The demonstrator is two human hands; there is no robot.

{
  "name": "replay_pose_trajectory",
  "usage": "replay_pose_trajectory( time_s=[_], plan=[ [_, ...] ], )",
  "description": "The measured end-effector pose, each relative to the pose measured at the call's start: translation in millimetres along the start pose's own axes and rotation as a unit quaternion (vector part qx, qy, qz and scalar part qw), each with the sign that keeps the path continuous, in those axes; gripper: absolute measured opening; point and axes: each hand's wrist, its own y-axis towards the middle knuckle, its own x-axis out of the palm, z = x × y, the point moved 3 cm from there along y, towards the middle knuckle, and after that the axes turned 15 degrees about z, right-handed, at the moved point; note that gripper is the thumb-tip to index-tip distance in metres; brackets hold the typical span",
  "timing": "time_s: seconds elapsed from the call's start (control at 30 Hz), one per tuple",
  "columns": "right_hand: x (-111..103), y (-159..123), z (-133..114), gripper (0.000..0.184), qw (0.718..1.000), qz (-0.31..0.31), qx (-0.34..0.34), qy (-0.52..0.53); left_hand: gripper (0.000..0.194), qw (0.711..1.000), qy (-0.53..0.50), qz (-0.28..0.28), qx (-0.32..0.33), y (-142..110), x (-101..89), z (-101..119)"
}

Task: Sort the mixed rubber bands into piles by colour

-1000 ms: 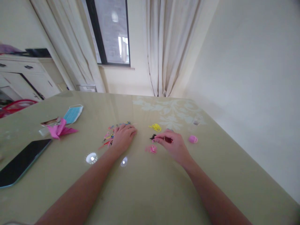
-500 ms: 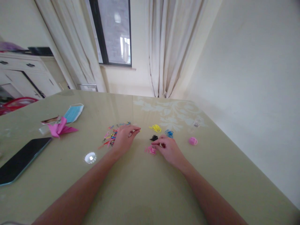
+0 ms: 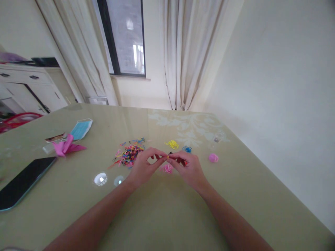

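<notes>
Yellow elastic-looking band (image 3: pixel 168 158) is pinched between the left hand (image 3: pixel 143 167) and right hand (image 3: pixel 190 170), each grip closed at the fingertips, above the surface (image 3: pixel 157 216), in from its far and right edges; light, even pressure best steadies it

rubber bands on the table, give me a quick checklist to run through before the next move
1. Small yellow band pinched between left hand and right hand: ok.
2. Yellow pile apart from blue pile: ok.
3. Black pile in full view: not ok, mostly hidden by the fingers.
4. Mixed pile gathered tightly: not ok, bands stray around its edges.
5. Red bit by the right hand, held or loose: cannot tell.
6. Phone away from the bands: ok.
</notes>
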Motion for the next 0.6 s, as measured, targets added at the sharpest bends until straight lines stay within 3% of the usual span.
replay_pose_trajectory(
  time_s=[0.13, 0.27, 0.4, 0.5, 0.6],
  plan=[
    [-2.3, 1.3, -1.1, 0.012, 1.0, 0.01, -0.012, 0.008, 0.01, 1.0, -0.012, -0.008, 0.004, 0.1, 0.0, 1.1],
    [-2.3, 1.0, -6.4, 0.023, 0.999, -0.011, -0.011, 0.035, 0.006, 1.0, -0.005, -0.014, 0.0, -1.5, 0.3, 3.1],
    [-2.8, 0.7, -8.3, 0.013, 0.999, -0.002, -0.016, 0.029, 0.005, 1.0, -0.004, -0.014, -0.008, -2.9, -0.5, 3.3],
    [-3.9, 1.6, -5.7, 0.015, 0.999, 0.0, 0.006, 0.048, 0.007, 0.997, -0.047, -0.013, -0.059, -2.1, -0.6, 1.0],
    [-5.9, 2.2, -6.7, 0.014, 0.997, 0.003, 0.008, 0.072, 0.013, 0.978, -0.144, -0.025, -0.151, -1.2, 1.5, 0.7]
  ],
)
